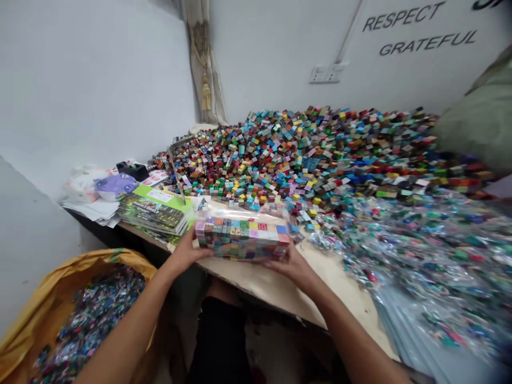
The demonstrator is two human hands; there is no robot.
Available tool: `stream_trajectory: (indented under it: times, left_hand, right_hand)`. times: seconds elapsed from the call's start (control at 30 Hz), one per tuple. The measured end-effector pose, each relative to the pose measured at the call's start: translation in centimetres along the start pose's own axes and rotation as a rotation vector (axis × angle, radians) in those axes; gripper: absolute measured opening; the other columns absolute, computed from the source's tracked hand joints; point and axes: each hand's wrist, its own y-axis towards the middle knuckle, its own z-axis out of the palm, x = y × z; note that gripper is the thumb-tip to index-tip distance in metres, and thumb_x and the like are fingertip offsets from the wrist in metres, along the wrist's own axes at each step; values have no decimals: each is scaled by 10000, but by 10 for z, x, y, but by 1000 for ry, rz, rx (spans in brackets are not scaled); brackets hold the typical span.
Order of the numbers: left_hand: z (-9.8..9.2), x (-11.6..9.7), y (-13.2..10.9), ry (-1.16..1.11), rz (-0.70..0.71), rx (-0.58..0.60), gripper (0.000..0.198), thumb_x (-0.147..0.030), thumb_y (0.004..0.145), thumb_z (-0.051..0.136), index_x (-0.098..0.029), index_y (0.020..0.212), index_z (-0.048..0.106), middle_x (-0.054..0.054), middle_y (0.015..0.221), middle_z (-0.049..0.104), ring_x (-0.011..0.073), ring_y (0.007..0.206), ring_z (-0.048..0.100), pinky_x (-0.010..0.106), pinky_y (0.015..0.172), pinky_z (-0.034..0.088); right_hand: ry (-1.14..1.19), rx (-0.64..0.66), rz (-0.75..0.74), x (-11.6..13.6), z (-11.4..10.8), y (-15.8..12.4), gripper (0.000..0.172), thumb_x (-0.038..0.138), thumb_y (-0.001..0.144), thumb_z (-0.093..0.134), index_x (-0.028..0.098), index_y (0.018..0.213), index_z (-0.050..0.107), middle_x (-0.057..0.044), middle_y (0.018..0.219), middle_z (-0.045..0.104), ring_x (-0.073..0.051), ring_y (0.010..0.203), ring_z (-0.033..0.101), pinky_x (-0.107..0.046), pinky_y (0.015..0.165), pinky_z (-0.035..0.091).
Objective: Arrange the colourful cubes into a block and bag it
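Note:
Between my two hands is a clear plastic pack of colourful cubes (242, 234), long and box-shaped, held level at the table's front edge. My left hand (188, 250) grips its left end, the thumb along the near side. On the right end, my right hand (291, 262) is closed with its fingers partly hidden by the pack. Shiny film stands up along the pack's top. Behind it rises a large heap of small coloured cubes (280, 144).
Left of the pack lies a stack of green booklets (154, 210), with a black tape dispenser (132, 170) and a purple packet (116, 185) behind. Many filled clear bags (448, 245) cover the right side. A yellow sack (60, 282) of small pieces stands at lower left.

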Motion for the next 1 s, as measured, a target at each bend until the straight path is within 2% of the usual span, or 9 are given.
stream_trajectory:
  times: [0.07,0.13,0.27,0.37,0.47,0.6,0.7,0.8,1.0]
  left_hand:
    - [1,-13,1,-181,54,-30,834,-338,606,785,-200,1335,404,74,1215,602,243,1087,581,373,954,446]
    - [6,-20,5,-261,62,-59,863,-334,619,778,-207,1361,356,73,1241,585,230,1075,586,360,940,456]
    - [21,-7,10,-156,-6,-35,618,-384,610,765,-160,1151,567,71,1065,675,264,1004,610,398,922,465]
    - [25,12,7,-92,19,30,478,-420,640,726,-154,1027,638,81,1041,688,287,1003,610,423,925,459]
    - [20,26,3,19,43,65,447,-416,667,713,-166,1033,659,85,1062,688,292,1011,611,419,924,454]
    - [11,33,3,304,50,67,472,-403,577,792,-224,1004,699,72,1057,692,325,1057,582,445,963,413]
    - [8,34,6,364,79,109,479,-391,562,803,-227,1001,701,72,1098,677,332,1094,563,455,984,394]
    - [11,30,2,305,56,108,474,-354,586,788,-201,1022,682,79,1093,677,322,1080,577,454,970,410]
    - [30,5,-33,0,-127,114,670,-329,530,826,-174,1126,562,101,1116,664,300,1048,609,429,922,466]
  right_hand:
    - [178,-41,21,18,-2,3,932,441,668,784,271,1423,264,-83,1325,500,-262,1168,511,-411,981,439]
    - [295,-37,31,30,0,8,947,427,652,803,280,1415,262,-78,1318,507,-254,1150,526,-411,986,436]
    - [343,2,116,26,11,13,768,446,616,809,169,1253,483,-119,1209,586,-287,1082,565,-441,955,454]
    - [283,15,95,7,14,10,616,454,667,763,150,1164,561,-110,1191,601,-291,1084,563,-452,965,440]
    - [93,77,63,-12,10,6,548,423,657,758,176,1124,613,-91,1167,619,-315,1087,558,-451,933,462]
    - [-221,73,50,-27,7,3,432,355,617,747,185,1009,679,-94,1096,646,-361,1068,552,-478,902,464]
    - [-272,19,6,-26,9,3,497,302,592,742,167,1062,650,-104,1141,622,-351,1079,542,-475,928,440]
    - [-197,-22,25,-16,9,-3,582,279,590,741,175,1142,590,-100,1175,603,-331,1084,541,-452,926,444]
    - [187,113,112,6,-12,-35,866,389,634,778,187,1355,343,-102,1215,582,-282,1081,562,-411,918,471]
